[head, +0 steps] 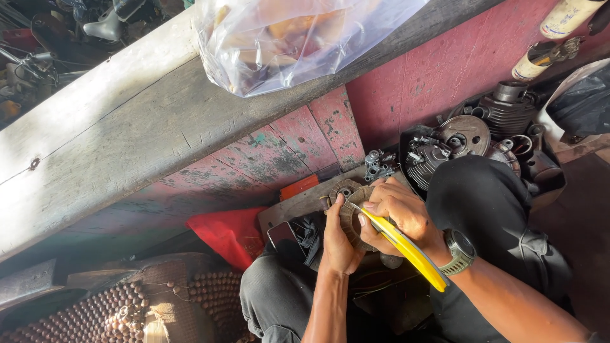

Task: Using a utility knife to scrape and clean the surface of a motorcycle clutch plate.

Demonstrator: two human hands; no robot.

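Between both hands sits a round toothed part [353, 217], left hand [338, 244] cupping it, right hand [399, 216] gripping a yellow tool [406, 249].

A bright yellow flat plastic strip [406, 249] is seen beside a red crumpled cloth [230, 232], below a peeling pink-and-green painted wooden plank [279, 152].

A clear plastic bag [298, 38] rests on a weathered wooden beam [127, 133] above peeling red boards [279, 152]. A red cloth [229, 234] lies below, beside a beaded seat mat [114, 311]. Engine cylinders and metal parts [483, 127] crowd the right, with two spray cans [553, 38] leaning near a black bag [584, 101].
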